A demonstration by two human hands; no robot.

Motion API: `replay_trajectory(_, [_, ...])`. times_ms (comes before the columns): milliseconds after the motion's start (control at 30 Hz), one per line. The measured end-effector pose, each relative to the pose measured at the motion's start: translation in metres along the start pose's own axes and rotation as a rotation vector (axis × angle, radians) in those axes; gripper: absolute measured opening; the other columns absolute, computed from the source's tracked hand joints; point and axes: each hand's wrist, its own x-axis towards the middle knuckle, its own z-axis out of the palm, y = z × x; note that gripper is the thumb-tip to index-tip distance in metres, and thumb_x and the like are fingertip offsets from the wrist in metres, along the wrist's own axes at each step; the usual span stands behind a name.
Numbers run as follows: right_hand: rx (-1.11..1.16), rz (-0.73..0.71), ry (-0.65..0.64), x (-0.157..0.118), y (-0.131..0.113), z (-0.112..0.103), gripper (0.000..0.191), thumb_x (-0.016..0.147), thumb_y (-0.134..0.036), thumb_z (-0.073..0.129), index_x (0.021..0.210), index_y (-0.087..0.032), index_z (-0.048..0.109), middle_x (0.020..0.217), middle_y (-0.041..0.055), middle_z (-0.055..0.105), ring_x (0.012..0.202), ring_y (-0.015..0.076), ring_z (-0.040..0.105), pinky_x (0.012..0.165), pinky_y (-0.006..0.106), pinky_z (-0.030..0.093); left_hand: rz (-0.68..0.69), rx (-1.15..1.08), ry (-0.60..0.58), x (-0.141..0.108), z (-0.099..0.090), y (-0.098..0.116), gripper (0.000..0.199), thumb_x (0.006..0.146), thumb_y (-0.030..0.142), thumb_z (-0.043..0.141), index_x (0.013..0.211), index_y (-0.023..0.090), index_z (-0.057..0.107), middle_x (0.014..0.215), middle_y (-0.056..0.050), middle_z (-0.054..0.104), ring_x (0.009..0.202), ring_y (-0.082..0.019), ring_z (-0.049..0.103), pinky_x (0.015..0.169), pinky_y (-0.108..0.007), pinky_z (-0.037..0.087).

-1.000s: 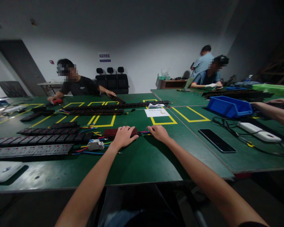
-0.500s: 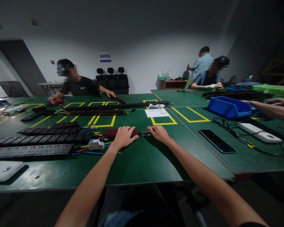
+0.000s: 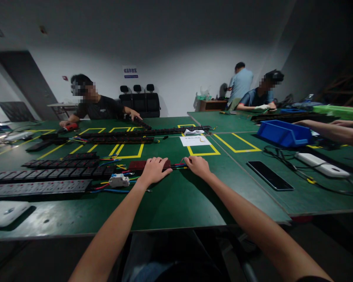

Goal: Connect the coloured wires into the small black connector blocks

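Note:
My left hand (image 3: 155, 170) lies over a dark red socket block (image 3: 137, 165), its fingers curled across the top and far side. Coloured wires (image 3: 179, 166) come out of the block's right end. My right hand (image 3: 198, 165) pinches these wires close to their tips, which its fingers partly hide. To the left of the block lie rows of black socket strips (image 3: 73, 171) and a grey socket strip (image 3: 44, 188) with coloured leads. A white circuit breaker (image 3: 119, 180) sits at the ends of those leads, left of my left wrist.
A phone (image 3: 270, 175), a white power strip (image 3: 322, 164) with black cable and a blue bin (image 3: 284, 134) are on the right. A white box (image 3: 7, 212) lies near left. Beyond my hands is a paper sheet (image 3: 194, 141). Co-workers sit across the green table (image 3: 176, 207).
Both my hands stay in place on the block and wires. In the background, the standing person has moved left. On the right, a co-worker's hands have shifted beside the blue bin.

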Motion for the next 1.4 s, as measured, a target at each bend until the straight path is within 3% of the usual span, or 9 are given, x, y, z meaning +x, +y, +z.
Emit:
replay_trajectory(233, [-0.013, 0.025, -0.073, 0.0006, 0.0002, 0.0001, 0.054, 0.104, -0.057, 0.035, 0.097, -0.023, 0.075, 0.099, 0.0121, 0.076, 0.092, 0.0263, 0.071, 0.076, 0.03, 0.047, 0.002, -0.009, -0.005, 0.0002, 0.0002, -0.0004, 0.07, 0.099, 0.069, 0.036, 0.146, 0.02, 0.053, 0.131, -0.015, 0.064, 0.119, -0.033, 0.056, 0.099, -0.046, 0.039])
replay_trajectory(533, [-0.043, 0.002, -0.097, -0.0004, -0.0018, -0.0012, 0.055, 0.105, -0.055, 0.034, 0.095, -0.021, 0.075, 0.099, 0.0124, 0.076, 0.09, 0.0251, 0.072, 0.073, 0.029, 0.046, -0.001, -0.012, -0.003, -0.0002, -0.0001, -0.0004, 0.069, 0.099, 0.068, 0.038, 0.146, 0.021, 0.053, 0.13, -0.015, 0.064, 0.12, -0.034, 0.056, 0.099, -0.046, 0.039])
replay_trajectory(1400, [-0.053, -0.026, -0.107, -0.0015, -0.0017, -0.003, 0.053, 0.105, -0.055, 0.034, 0.098, -0.022, 0.075, 0.099, 0.0121, 0.076, 0.091, 0.0258, 0.071, 0.075, 0.029, 0.045, 0.001, -0.01, 0.001, -0.0009, 0.0005, -0.0003, 0.067, 0.099, 0.068, 0.039, 0.145, 0.022, 0.054, 0.129, -0.015, 0.064, 0.118, -0.033, 0.056, 0.099, -0.045, 0.038])
